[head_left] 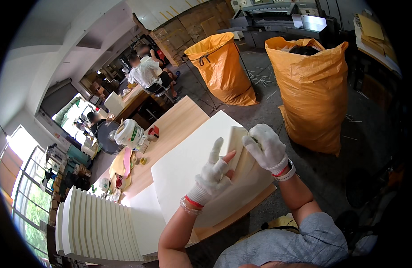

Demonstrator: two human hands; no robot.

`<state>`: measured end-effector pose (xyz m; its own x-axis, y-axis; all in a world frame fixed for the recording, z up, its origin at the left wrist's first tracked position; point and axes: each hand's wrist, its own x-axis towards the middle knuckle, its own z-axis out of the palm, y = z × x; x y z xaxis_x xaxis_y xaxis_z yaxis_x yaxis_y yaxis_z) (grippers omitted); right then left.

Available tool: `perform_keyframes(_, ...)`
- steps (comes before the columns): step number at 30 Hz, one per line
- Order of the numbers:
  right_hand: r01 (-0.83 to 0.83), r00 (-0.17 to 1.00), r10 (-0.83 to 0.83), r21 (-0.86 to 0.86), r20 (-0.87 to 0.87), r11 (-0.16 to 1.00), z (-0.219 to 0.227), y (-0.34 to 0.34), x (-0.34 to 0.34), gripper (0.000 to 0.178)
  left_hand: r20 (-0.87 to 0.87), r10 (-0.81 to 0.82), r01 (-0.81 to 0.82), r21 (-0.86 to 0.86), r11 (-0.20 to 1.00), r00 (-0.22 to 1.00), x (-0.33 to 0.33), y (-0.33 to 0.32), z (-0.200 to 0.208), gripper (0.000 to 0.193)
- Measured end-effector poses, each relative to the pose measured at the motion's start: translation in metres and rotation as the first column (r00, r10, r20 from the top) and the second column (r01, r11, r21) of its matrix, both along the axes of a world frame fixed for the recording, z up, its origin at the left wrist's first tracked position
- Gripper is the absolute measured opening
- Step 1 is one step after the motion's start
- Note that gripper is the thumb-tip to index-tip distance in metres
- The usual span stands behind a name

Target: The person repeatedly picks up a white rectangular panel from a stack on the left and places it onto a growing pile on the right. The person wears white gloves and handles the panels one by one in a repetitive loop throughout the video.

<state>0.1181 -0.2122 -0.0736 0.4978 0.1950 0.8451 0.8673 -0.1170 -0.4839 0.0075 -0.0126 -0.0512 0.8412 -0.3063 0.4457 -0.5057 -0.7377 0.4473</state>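
Note:
A large white sheet (188, 156) lies on the wooden table in front of me, and a pale, narrow folded piece (235, 142) stands up on its right part. My right hand (267, 146), in a white knitted glove, is closed on the far right end of this piece. Its fingertips are partly hidden. My left hand (210, 177) is beside the piece's near left side, its fingers apart and the index finger stretched out. Two of its fingertips stick out bare from the glove. The bare fingertips are close to the piece; whether they touch it, I cannot tell.
A stack of white boxes or panels (94, 223) stands at the near left. A white bucket (129, 134), tape rolls (120, 181) and a red item (153, 131) sit along the table's left side. Two orange sacks (311, 94) stand beyond. Other people (145, 73) sit farther back.

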Motion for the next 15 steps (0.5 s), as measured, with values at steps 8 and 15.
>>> perform_keyframes(8, 0.009, 0.999, -0.009, -0.019, -0.044, 1.0, -0.001, 0.002, -0.001, 0.022, -0.078, 0.018, -0.027, -0.117, 0.993, 0.997, 0.001, -0.003, -0.003, 0.046)
perform_keyframes(15, -0.007, 0.999, 0.008, 0.02, -0.04, 1.0, -0.002, 0.0, 0.0, 0.022, -0.038, 0.069, -0.07, -0.039, 0.997, 0.997, -0.002, -0.01, 0.003, 0.046)
